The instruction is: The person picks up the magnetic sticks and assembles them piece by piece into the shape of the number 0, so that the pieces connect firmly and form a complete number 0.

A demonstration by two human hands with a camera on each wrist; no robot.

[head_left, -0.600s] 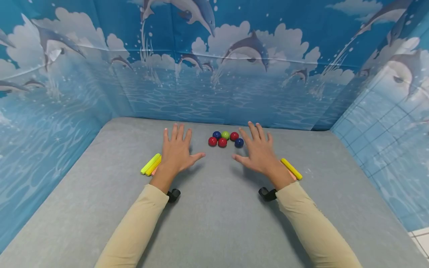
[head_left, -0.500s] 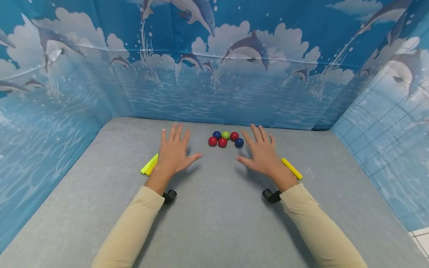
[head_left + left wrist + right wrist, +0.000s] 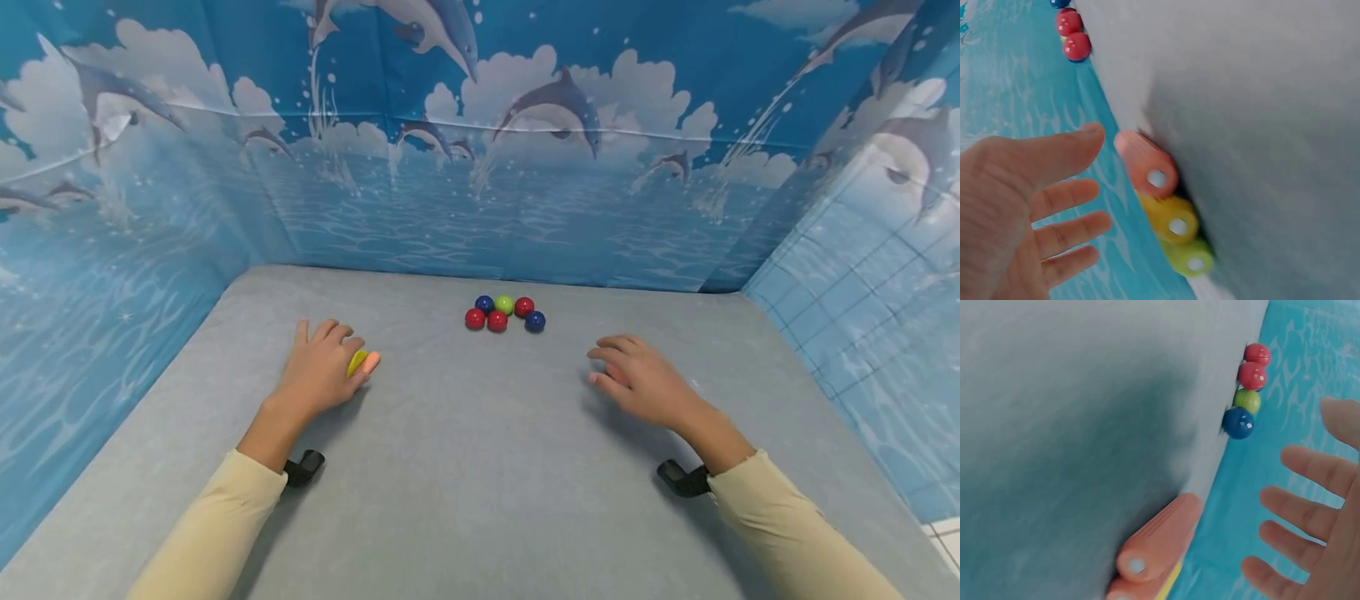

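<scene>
My left hand (image 3: 318, 367) hovers over a small group of coloured sticks at the table's left, its fingers loosely bent and gripping nothing. An orange stick (image 3: 1147, 165), a yellow stick (image 3: 1172, 219) and a green stick (image 3: 1188, 256) lie side by side, each with a pale round spot on its end. On the other side, my right hand (image 3: 645, 379) hangs above a second group, fingers apart and holding nothing. Two orange sticks, the upper one ribbed (image 3: 1163, 537), and part of a yellow stick (image 3: 1174, 578) show there; in the head view the hand mostly hides them.
Several glossy balls, among them a red ball (image 3: 475, 318), a green ball (image 3: 503, 305) and a blue ball (image 3: 535, 322), sit together near the back of the grey table (image 3: 480, 467). A dolphin-print curtain (image 3: 420, 208) surrounds its back and sides.
Both hands have moved apart and back toward the body, coming over the sticks. Their widely spread fingers have relaxed into a bend. The balls have stayed in place.
</scene>
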